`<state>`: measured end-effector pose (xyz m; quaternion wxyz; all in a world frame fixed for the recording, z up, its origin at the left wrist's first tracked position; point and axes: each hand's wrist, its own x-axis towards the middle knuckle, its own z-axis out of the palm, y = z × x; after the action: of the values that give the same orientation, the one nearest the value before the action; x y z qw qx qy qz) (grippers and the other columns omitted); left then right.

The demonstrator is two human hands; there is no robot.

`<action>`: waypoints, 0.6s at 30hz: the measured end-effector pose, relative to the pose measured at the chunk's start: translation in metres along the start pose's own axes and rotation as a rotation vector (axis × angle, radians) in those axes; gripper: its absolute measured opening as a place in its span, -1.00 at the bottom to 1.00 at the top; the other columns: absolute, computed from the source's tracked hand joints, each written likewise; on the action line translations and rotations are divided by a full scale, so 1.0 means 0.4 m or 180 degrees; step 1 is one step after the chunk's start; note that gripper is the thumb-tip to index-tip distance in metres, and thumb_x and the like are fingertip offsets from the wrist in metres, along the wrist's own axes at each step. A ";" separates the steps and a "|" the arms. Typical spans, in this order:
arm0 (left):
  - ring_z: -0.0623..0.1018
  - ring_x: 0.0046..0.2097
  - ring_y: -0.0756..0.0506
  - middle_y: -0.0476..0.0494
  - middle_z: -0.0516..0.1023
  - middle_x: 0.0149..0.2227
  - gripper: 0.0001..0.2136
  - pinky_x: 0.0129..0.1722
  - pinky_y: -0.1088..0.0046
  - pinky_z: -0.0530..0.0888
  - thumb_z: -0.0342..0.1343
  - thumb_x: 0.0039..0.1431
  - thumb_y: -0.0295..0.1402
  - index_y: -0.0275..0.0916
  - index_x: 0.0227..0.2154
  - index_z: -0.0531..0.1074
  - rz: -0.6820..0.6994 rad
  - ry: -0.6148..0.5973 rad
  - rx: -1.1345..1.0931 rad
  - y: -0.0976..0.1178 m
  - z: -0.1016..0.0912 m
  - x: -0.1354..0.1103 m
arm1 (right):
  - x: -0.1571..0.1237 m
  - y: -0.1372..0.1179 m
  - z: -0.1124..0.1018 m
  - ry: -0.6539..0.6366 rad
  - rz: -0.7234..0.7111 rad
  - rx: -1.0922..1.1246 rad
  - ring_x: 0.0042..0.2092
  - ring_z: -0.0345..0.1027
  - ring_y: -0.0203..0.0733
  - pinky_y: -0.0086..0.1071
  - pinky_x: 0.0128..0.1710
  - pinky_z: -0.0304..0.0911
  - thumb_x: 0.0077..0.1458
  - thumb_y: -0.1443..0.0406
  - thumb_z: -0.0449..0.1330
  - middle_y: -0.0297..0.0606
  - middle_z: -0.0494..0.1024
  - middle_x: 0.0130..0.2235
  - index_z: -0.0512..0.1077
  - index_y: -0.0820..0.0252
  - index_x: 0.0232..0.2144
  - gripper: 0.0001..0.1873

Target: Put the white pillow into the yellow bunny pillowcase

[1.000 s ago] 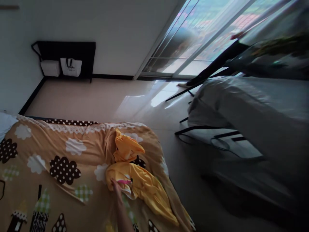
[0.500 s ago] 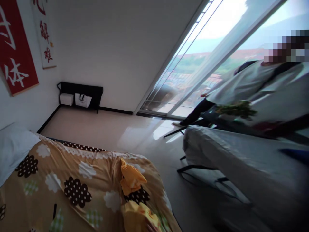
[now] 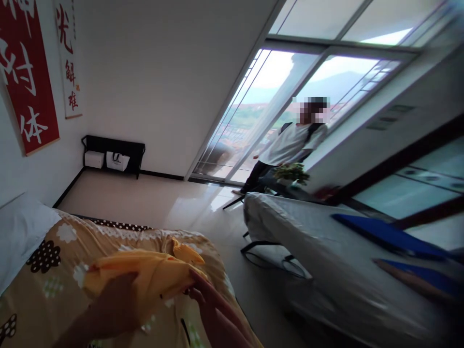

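Observation:
A yellow garment (image 3: 145, 270) is lifted above a bed covered with a tan quilt (image 3: 47, 290) printed with clouds. My left hand (image 3: 116, 304) grips the garment's lower left part, fingers closed round the cloth. On its right edge, my right hand (image 3: 205, 295) pinches the fabric. The garment is stretched between both hands. Both hands are blurred and dark.
A white pillow (image 3: 18, 232) lies at the bed's head. A person (image 3: 286, 150) stands by the sliding glass door (image 3: 253, 111). A grey covered frame (image 3: 308, 241) stands right of the bed. A black shelf (image 3: 114, 154) with bags sits against the far wall. Red banners (image 3: 25, 82) hang at left.
The view has swung upward and right. The yellow garment, lying on the quilt before, is now raised and spread between both hands. The left hand has come into view.

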<state>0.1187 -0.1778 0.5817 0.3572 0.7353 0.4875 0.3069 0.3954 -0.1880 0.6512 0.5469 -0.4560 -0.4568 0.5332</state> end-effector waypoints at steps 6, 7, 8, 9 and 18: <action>0.55 -0.07 -0.21 -0.27 0.60 -0.13 -0.60 -0.05 0.23 0.48 -0.08 -0.01 -0.49 -0.22 -0.13 0.52 0.0007 0.1171 0.0880 -0.072 0.022 0.032 | 0.007 0.016 -0.028 0.0240 0.0200 0.0051 0.12 0.34 0.06 -0.21 0.06 0.34 -0.18 -0.02 0.33 -0.14 0.45 0.10 0.56 0.06 -0.13 -0.45; 0.57 -0.13 -0.19 -0.25 0.61 -0.19 -0.64 -0.12 0.27 0.50 -0.08 0.00 -0.48 -0.22 -0.20 0.53 0.0015 0.1291 0.0904 -0.095 -0.009 0.031 | 0.014 0.030 -0.029 0.0305 0.0173 0.0051 0.09 0.36 0.07 -0.19 0.03 0.36 -0.22 -0.03 0.35 -0.12 0.46 0.08 0.57 0.07 -0.15 -0.43; 0.57 -0.17 -0.18 -0.23 0.62 -0.23 -0.67 -0.15 0.29 0.50 -0.07 -0.01 -0.47 -0.21 -0.24 0.53 0.0082 0.1392 0.0921 -0.113 -0.045 0.028 | 0.020 0.044 -0.028 0.0362 0.0139 0.0070 0.08 0.36 0.09 -0.18 0.01 0.37 -0.24 -0.04 0.35 -0.11 0.47 0.07 0.57 0.08 -0.16 -0.42; 0.57 -0.17 -0.17 -0.21 0.61 -0.23 -0.69 -0.14 0.31 0.50 -0.06 -0.02 -0.46 -0.20 -0.26 0.53 0.0195 0.1488 0.0931 -0.126 -0.084 0.023 | 0.024 0.058 -0.027 0.0373 0.0111 0.0103 0.09 0.36 0.10 -0.16 0.00 0.38 -0.26 -0.05 0.35 -0.10 0.48 0.06 0.58 0.07 -0.16 -0.42; 0.54 -0.28 -0.10 -0.10 0.58 -0.36 -0.80 -0.25 0.42 0.46 0.02 0.03 -0.23 -0.20 -0.38 0.48 -0.0392 0.2406 0.0503 -0.083 -0.311 0.015 | 0.027 0.116 0.024 0.0101 -0.0031 -0.0059 0.23 0.20 0.03 -0.14 0.20 0.18 -0.10 0.00 0.28 -0.15 0.40 0.14 0.51 0.04 -0.05 -0.46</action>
<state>0.0048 -0.1351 0.6240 0.1124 0.5650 0.6500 0.4956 0.3784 -0.1764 0.6073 0.5524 -0.4672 -0.4553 0.5189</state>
